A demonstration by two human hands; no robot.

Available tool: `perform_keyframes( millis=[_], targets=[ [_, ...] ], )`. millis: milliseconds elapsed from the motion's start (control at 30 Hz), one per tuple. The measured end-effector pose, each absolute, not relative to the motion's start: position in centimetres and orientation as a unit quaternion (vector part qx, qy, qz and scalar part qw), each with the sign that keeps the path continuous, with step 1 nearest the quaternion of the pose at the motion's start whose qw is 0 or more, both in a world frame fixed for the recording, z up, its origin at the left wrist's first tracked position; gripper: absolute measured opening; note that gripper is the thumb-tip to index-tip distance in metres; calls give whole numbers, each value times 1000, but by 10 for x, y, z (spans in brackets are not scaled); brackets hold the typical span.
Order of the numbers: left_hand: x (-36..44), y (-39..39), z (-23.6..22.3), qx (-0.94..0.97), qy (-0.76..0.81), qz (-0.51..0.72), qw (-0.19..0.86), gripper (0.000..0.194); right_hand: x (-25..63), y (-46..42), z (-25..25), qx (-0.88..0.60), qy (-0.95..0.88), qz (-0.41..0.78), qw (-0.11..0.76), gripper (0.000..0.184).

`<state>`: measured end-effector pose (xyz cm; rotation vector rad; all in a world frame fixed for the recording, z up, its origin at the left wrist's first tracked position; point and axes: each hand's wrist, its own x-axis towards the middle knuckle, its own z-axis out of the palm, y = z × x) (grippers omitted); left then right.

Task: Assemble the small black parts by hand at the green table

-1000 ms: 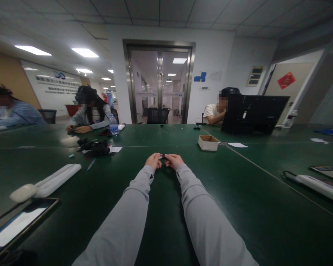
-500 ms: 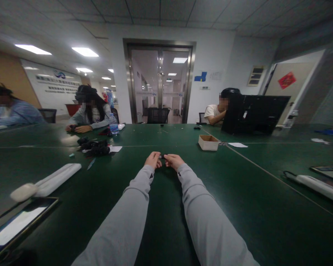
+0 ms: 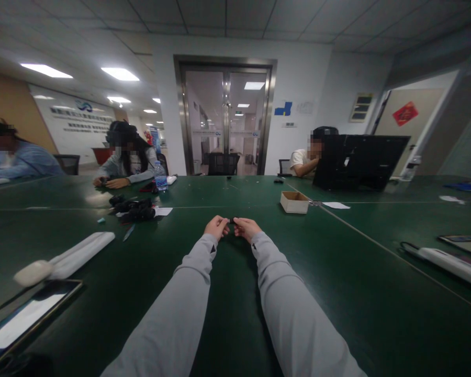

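Note:
My left hand [image 3: 216, 227] and my right hand [image 3: 246, 228] meet over the dark green table [image 3: 337, 283], arms in grey sleeves stretched forward. Both pinch a small dark object [image 3: 231, 222] between their fingertips; it is too small to name. The fingers of both hands are curled closed around it.
A small cardboard box [image 3: 294, 201] stands to the right beyond my hands. A pile of black parts [image 3: 135, 208] and a water bottle [image 3: 160, 177] lie at the left. A white power strip [image 3: 78, 253] and a tablet [image 3: 21, 320] sit near left. Three people sit at the far side, one behind a black laptop [image 3: 357, 162].
My hands stay together in the same spot; the fingers shift slightly around the small dark object.

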<state>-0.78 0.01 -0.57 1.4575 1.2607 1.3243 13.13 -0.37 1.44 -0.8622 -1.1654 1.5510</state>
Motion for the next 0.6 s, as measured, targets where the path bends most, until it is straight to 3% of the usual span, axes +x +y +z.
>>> perform_keyframes(
  millis=[600],
  targets=[
    [-10,2,-3,572,551,483,367,56,131,-2,14,-343,-502,648,458,16]
  ],
)
